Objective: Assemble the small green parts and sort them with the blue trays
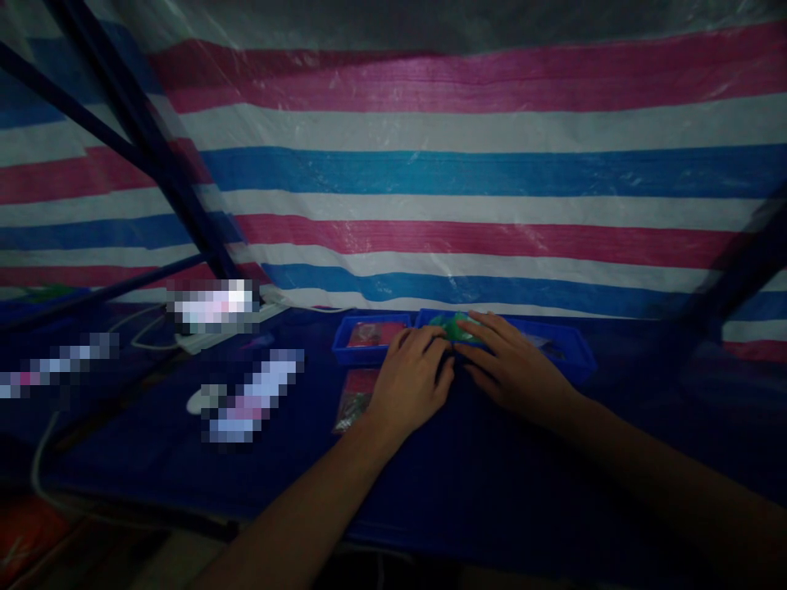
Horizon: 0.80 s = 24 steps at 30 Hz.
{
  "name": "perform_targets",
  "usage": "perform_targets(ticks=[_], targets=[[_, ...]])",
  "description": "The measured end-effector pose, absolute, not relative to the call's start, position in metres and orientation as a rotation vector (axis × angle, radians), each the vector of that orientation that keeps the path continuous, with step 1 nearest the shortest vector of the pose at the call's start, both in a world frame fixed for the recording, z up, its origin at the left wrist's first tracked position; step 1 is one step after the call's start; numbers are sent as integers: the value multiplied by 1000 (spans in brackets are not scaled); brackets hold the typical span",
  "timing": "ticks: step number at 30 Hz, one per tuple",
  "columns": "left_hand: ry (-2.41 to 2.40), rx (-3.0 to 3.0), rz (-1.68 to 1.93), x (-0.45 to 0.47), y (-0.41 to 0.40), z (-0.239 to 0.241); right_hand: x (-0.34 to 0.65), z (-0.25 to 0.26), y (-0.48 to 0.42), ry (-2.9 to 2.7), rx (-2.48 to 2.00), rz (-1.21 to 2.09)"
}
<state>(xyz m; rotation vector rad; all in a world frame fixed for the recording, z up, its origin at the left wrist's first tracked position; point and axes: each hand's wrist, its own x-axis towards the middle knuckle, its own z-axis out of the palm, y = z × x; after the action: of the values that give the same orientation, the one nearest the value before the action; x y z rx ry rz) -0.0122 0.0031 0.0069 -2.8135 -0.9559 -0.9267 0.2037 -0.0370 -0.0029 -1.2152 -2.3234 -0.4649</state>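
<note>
My left hand [411, 378] rests knuckles-up on the dark blue table, its fingers curled under beside the front rim of a blue tray [553, 338]. My right hand [510, 365] lies next to it, fingers extended toward a green packet [452, 326] in that tray; the fingertips touch the packet. The two hands meet near the tray's front edge, and what sits between them is hidden. A smaller blue tray [342, 342] to the left holds a red packet [372, 333]. Another reddish packet [357, 397] lies flat on the table just left of my left wrist.
A striped pink, white and blue tarpaulin [467, 172] hangs behind the table. Dark metal bars [147, 139] cross at upper left. A white power strip [234, 328] with cables and a small white object [202, 399] lie at left. Blurred patches cover some items there.
</note>
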Motion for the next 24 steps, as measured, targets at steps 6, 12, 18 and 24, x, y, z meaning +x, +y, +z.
perform_targets(ticks=[6, 12, 18, 24], targets=[[-1025, -2780, -831, -15, 12, -1, 212, 7, -75, -2475, -1405, -406], [-1060, -2765, -748, -19, 1, 6, 226, -22, -108, -2589, -1483, -386], [-1187, -2685, -713, -57, -36, 25, 253, -44, -122, -2606, -1439, -452], [-1426, -2790, -427, -114, -45, -8, 255, -50, -128, -2578, -1386, -256]])
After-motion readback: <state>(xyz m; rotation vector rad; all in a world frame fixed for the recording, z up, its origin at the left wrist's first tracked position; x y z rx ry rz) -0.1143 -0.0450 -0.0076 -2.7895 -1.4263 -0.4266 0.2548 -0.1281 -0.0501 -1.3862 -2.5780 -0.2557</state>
